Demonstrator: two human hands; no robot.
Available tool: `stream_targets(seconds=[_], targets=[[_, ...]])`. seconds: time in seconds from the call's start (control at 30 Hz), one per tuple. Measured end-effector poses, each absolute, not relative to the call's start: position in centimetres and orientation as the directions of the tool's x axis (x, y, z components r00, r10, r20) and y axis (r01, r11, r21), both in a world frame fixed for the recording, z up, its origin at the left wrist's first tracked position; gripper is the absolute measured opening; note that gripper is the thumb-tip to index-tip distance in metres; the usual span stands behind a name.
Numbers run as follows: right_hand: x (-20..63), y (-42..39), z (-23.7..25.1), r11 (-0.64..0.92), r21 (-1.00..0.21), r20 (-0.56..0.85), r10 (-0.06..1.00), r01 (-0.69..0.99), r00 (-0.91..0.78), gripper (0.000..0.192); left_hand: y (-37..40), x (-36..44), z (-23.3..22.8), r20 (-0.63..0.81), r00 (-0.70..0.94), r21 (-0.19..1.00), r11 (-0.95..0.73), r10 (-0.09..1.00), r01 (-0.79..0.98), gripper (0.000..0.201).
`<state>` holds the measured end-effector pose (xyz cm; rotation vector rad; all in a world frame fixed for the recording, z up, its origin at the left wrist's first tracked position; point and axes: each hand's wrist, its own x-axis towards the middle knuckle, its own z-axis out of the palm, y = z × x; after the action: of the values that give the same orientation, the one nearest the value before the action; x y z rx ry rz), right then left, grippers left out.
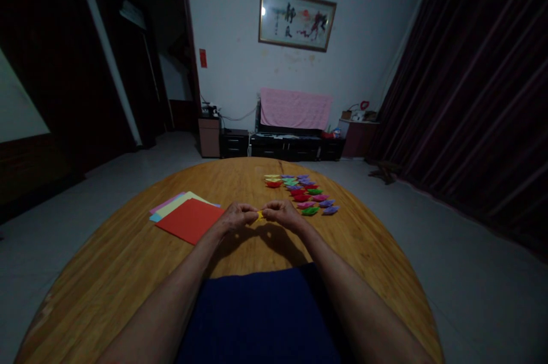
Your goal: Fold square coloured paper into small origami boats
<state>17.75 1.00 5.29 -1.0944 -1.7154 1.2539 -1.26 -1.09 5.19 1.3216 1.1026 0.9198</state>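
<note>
Between my two hands, just above the table, is a small folded piece of yellow paper (260, 215). My left hand (240, 216) pinches its left side, and my right hand (280, 213) pinches the right. Fingers cover most of the paper, so its exact shape is hidden. Close to my left hand lies a stack of coloured paper sheets (190, 220), with red on top and yellow, pink and blue edges showing beneath. Beyond my right hand, several small folded paper boats (301, 197) in red, green, purple, pink and yellow stand in rows.
A round wooden table (141, 273) carries everything. Past its far edge stands a low black cabinet (285, 150) with a pink cloth (295, 108) draped over a screen on it. Dark curtains (466, 67) hang at the right, and a small wooden stool (384, 172) is on the floor.
</note>
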Motion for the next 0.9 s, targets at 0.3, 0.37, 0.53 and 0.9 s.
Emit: stream_targets(seconds=[0.3,0.37,0.53,0.9], targets=[[17.4,0.7,4.2,-0.022,-0.999,-0.036,0.946,0.047,-0.322,0.023,0.2,-0.3,4.3,-0.070,0.237,0.993,0.045,0.969,0.108,0.009],[17.3,1.0,3.7,-0.051,-0.998,-0.055,0.948,0.021,-0.313,0.025,-0.3,0.1,4.2,-0.112,0.244,0.993,0.099,0.963,0.066,0.010],[17.3,1.3,2.9,-0.097,-0.983,-0.045,0.952,-0.156,-0.304,0.041,-0.5,1.1,3.3,-0.074,0.217,0.971,0.120,0.973,-0.206,0.011],[15.0,-0.7,1.6,-0.077,-0.936,-0.006,0.979,-0.342,-0.203,0.027,0.8,1.6,1.8,-0.128,0.221,0.924,0.198,0.967,-0.327,0.030]])
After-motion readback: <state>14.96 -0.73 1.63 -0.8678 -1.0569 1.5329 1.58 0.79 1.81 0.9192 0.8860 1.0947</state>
